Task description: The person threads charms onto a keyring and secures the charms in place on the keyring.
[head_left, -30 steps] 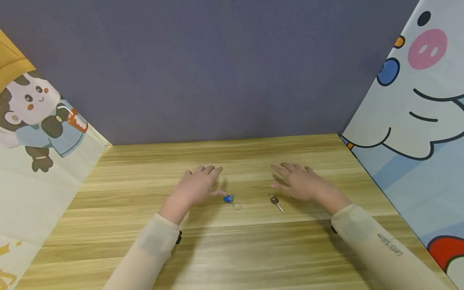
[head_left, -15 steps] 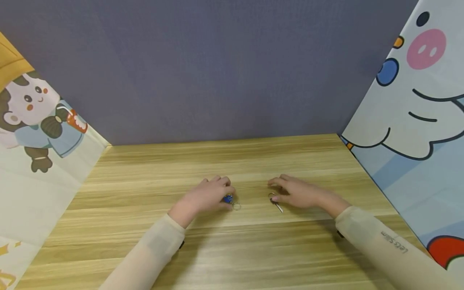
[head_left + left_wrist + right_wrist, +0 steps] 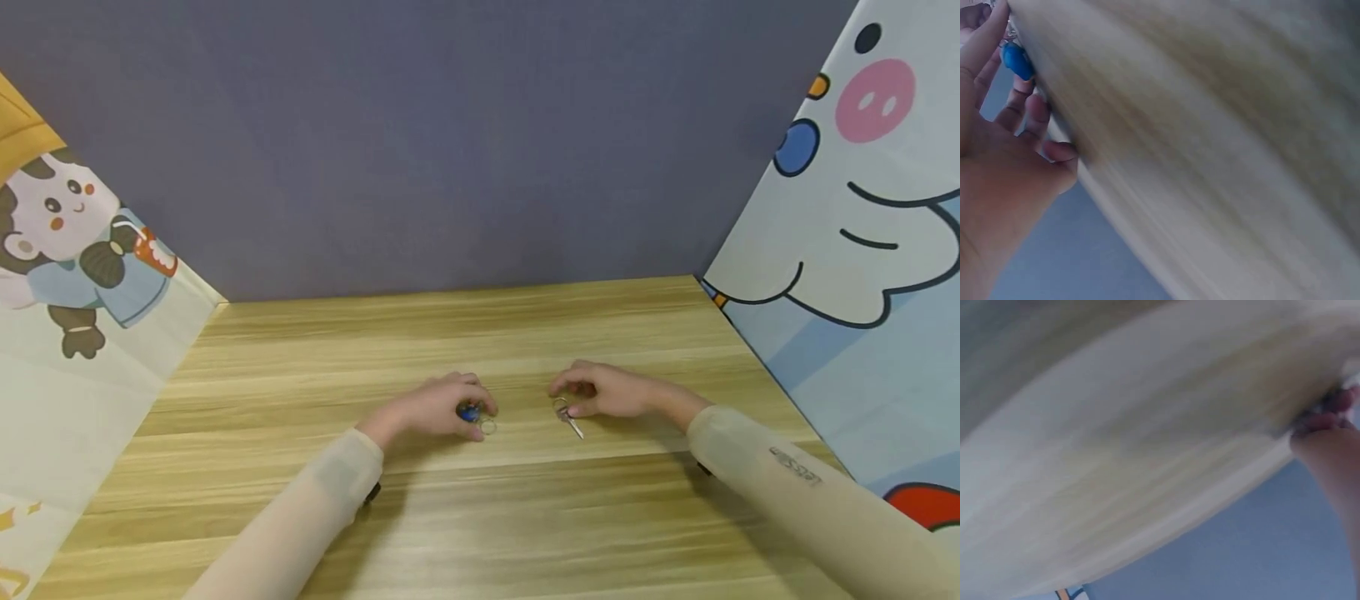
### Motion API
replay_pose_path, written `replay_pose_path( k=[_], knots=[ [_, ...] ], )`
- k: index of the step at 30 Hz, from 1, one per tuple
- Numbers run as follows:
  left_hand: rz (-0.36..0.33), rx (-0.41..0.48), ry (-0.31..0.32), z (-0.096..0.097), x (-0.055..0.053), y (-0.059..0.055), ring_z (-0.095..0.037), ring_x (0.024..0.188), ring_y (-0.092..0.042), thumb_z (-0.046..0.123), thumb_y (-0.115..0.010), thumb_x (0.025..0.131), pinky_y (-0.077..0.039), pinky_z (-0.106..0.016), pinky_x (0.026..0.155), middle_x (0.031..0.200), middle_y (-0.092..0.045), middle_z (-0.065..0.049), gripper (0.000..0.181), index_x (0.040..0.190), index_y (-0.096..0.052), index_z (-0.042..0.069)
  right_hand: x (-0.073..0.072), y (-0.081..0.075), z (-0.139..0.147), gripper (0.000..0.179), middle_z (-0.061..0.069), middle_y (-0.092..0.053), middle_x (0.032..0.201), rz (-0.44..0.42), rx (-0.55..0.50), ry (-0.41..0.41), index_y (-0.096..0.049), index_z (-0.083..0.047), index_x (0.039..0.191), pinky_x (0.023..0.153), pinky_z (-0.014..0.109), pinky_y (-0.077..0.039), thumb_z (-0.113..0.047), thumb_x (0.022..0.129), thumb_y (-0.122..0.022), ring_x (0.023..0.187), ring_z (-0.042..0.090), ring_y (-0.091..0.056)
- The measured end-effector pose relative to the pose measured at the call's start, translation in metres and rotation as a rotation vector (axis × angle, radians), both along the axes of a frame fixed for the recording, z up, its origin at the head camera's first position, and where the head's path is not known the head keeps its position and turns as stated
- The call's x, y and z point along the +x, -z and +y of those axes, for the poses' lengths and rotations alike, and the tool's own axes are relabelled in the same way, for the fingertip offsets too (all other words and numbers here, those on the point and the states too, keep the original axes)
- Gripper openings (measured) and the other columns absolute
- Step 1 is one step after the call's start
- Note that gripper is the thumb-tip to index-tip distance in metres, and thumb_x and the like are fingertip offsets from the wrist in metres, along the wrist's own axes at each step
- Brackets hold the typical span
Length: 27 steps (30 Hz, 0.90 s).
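In the head view a keychain with a blue charm [image 3: 469, 413] and a thin metal ring [image 3: 488, 427] lies on the wooden tabletop [image 3: 480, 517]. My left hand [image 3: 433, 406] reaches round the blue charm, its thumb and bent fingers on either side with a gap between them. The left wrist view has the blue charm [image 3: 1017, 60] between the thumb and the fingers. A small key [image 3: 573, 423] with its own ring [image 3: 559, 403] lies to the right. My right hand [image 3: 611, 391] is over it, thumb tip at the key's head, index finger near the ring. Blur hides the right fingertips' contact in the right wrist view.
A grey-blue panel [image 3: 465, 150] rises at the table's far edge. Printed cartoon panels stand on the left [image 3: 90, 400] and on the right [image 3: 832, 358].
Both hands have come down and in toward the small items, and their fingers have bent. The left hand moved right, round the blue charm; the right thumb reached the key. Keychain and key lie about as before.
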State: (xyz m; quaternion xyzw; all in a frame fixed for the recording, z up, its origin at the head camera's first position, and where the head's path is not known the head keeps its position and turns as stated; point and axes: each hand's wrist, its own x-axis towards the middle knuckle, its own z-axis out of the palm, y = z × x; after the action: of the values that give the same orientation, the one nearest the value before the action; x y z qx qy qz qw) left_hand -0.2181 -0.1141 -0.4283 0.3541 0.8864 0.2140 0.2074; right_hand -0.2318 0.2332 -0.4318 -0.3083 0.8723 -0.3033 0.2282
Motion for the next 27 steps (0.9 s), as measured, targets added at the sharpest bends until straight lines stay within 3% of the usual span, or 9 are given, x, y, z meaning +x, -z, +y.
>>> replay_pose_path(
  k=[10,19,27],
  knots=[
    [-0.108,0.067,-0.046,-0.0001,-0.0075,0.0027,-0.018,0.122,-0.051,0.037,-0.084,0.093,-0.032,-0.054,0.111,0.123,-0.06,0.01,0.034,0.124,-0.072,0.036,-0.0006,0.0042,0.0019,0.031,0.005,-0.059,0.118,-0.031,-0.042,0.049,-0.074,-0.023,0.131,0.086,0.032,-0.04,-0.027,0.1,-0.076,0.102,0.021,-0.045],
    [-0.141,0.052,-0.064,0.0017,-0.0086,0.0036,-0.016,0.117,-0.049,0.039,-0.083,0.093,-0.032,-0.051,0.107,0.119,-0.058,0.011,0.027,0.118,-0.072,0.039,-0.0009,0.0083,0.0009,0.033,0.007,-0.061,0.119,-0.032,-0.061,0.072,-0.075,-0.02,0.13,0.086,0.033,-0.038,-0.025,0.098,-0.079,0.1,0.021,-0.044],
    [-0.163,0.048,-0.077,0.0053,-0.0061,-0.0009,-0.018,0.112,-0.048,0.035,-0.082,0.094,-0.03,-0.051,0.105,0.117,-0.056,0.007,0.02,0.112,-0.072,0.037,-0.0036,0.0109,0.0023,0.029,0.008,-0.061,0.124,-0.056,-0.064,0.085,-0.076,-0.021,0.126,0.094,0.036,-0.04,-0.024,0.097,-0.079,0.109,0.022,-0.049]
  ],
)
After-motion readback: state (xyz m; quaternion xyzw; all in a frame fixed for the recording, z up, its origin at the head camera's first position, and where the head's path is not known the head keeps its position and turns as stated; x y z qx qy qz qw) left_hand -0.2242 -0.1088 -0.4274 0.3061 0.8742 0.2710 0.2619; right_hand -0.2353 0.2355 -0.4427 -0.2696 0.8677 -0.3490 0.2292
